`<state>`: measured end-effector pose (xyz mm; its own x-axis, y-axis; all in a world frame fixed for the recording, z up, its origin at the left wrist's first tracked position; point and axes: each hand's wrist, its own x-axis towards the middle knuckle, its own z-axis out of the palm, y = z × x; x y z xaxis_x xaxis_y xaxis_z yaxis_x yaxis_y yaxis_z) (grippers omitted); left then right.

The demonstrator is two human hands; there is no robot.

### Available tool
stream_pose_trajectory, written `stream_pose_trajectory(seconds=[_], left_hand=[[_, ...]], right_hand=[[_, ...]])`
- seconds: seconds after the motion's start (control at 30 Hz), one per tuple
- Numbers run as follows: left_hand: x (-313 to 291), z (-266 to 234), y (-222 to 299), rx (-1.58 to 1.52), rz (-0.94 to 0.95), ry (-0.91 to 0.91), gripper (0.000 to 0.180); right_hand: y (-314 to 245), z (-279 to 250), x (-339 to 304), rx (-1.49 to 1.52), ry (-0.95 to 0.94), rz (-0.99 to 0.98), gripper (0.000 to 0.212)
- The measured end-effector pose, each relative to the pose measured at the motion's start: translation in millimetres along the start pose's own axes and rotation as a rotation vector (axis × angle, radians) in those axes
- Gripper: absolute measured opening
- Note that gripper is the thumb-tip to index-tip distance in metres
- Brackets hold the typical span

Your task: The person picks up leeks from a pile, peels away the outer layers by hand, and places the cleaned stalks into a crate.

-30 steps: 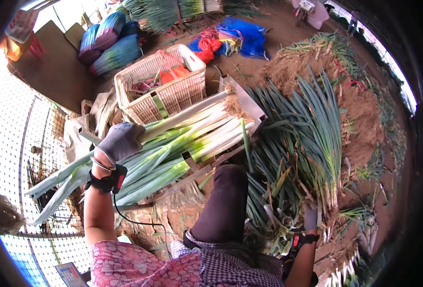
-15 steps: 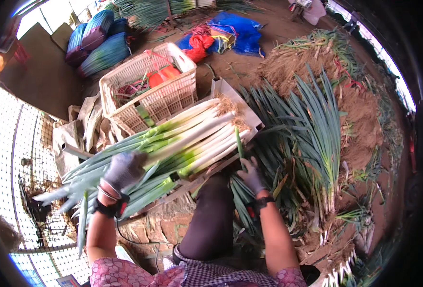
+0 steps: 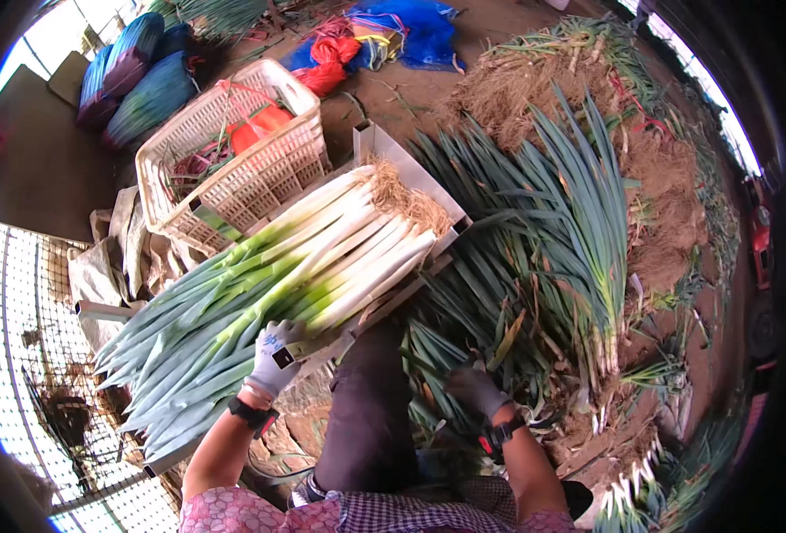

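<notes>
A thick bundle of cleaned leeks, white stalks with roots toward the upper right and green leaves toward the lower left, lies in a shallow white tray. My left hand, in a pale glove, rests on the near side of the bundle with fingers curled on a stalk. My right hand, in a dark glove, reaches into a heap of loose uncleaned leeks on the ground at the right; whether it holds any leaf is unclear. My dark trouser leg lies between the two hands.
A cream plastic basket with red and orange things inside stands behind the tray. Blue sacks lie at the upper left, a blue sheet with red netting at the top. Wire mesh runs along the left. Roots and soil cover the right.
My left hand slid rightward along the bundle toward the white stalks. My right hand drew back from the tray's edge and down into the loose leeks at the right.
</notes>
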<state>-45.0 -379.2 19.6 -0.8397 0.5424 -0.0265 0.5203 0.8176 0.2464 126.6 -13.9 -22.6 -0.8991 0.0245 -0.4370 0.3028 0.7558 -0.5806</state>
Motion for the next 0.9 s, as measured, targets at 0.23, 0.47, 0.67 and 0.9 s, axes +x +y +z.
stream_pose_trajectory(seconds=[0.23,0.47,0.67,0.9], left_hand=[[2.2,-10.7,6.9,-0.063,0.024,0.099,0.031],[-16.8,-11.1,3.4,-0.081,-0.077,0.002,0.051],[6.6,-25.2,-0.9,-0.179,0.053,-0.041,0.032],[-15.0,-13.2,-11.7,0.076,-0.009,-0.204,0.039]], right_hand=[[-114.8,-44.7,96.3,-0.046,0.568,-0.492,0.039],[-124.2,-21.2,174.2,-0.408,0.644,-0.493,0.034],[-118.6,-23.4,199.0,-0.348,0.577,-0.461,0.015],[-112.7,-14.1,202.7,-0.53,0.505,-0.349,0.016]])
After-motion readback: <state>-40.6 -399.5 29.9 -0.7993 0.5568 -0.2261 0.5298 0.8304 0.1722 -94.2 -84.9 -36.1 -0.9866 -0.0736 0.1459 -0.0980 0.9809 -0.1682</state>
